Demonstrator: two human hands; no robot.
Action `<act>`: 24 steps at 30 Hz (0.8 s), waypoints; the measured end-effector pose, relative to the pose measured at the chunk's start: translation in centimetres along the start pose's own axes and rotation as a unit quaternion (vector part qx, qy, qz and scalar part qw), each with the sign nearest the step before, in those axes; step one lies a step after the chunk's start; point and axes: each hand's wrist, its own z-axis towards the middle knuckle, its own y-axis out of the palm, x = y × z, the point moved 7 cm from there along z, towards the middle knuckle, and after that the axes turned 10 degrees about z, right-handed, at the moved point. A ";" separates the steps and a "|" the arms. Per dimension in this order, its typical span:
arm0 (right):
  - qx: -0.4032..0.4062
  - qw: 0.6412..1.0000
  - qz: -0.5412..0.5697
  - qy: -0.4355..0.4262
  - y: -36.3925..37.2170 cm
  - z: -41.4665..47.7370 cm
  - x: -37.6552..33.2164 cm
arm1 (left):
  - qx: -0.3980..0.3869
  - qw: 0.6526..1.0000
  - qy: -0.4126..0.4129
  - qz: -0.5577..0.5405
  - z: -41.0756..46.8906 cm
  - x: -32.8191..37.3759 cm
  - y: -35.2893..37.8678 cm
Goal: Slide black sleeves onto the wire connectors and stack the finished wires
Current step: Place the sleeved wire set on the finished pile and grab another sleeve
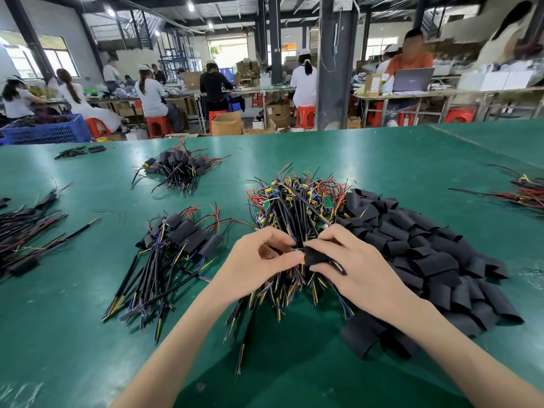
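Note:
My left hand [259,260] and my right hand [350,260] meet over the near end of a big heap of bare wire assemblies [297,207] with yellow connectors and small green boards. My right hand pinches a black sleeve [316,257]. My left hand pinches the end of a wire [297,248] at the sleeve's mouth. A large pile of loose black sleeves [426,260] lies to the right of the heap. A stack of sleeved wires [173,245] lies to the left of my hands.
A second stack of sleeved wires [179,169] lies farther back on the green table [88,334]. More wire bundles [23,231] lie at the left edge and others [527,192] at the right edge. Workers sit at benches beyond the table.

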 end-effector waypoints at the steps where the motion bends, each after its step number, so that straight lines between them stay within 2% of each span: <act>1: 0.006 1.000 0.004 0.006 -0.1 0.0 0.2 | -0.011 1.000 0.008 0.017 0.0 0.1 -0.1; 4: 0.006 1.000 0.008 0.018 -0.2 0.0 0.5 | -0.011 0.999 0.027 0.040 -0.2 0.4 -0.1; 10: -0.007 0.997 0.009 0.076 0.0 0.0 1.3 | 0.014 1.000 0.016 0.019 -0.1 0.1 0.0; 16: -0.036 0.994 0.059 0.090 0.3 0.2 0.8 | 0.021 0.999 0.007 0.031 -0.2 0.2 0.0; 24: -0.054 0.995 0.037 0.069 0.9 0.2 0.5 | 0.016 0.999 0.004 0.036 -0.5 0.7 0.5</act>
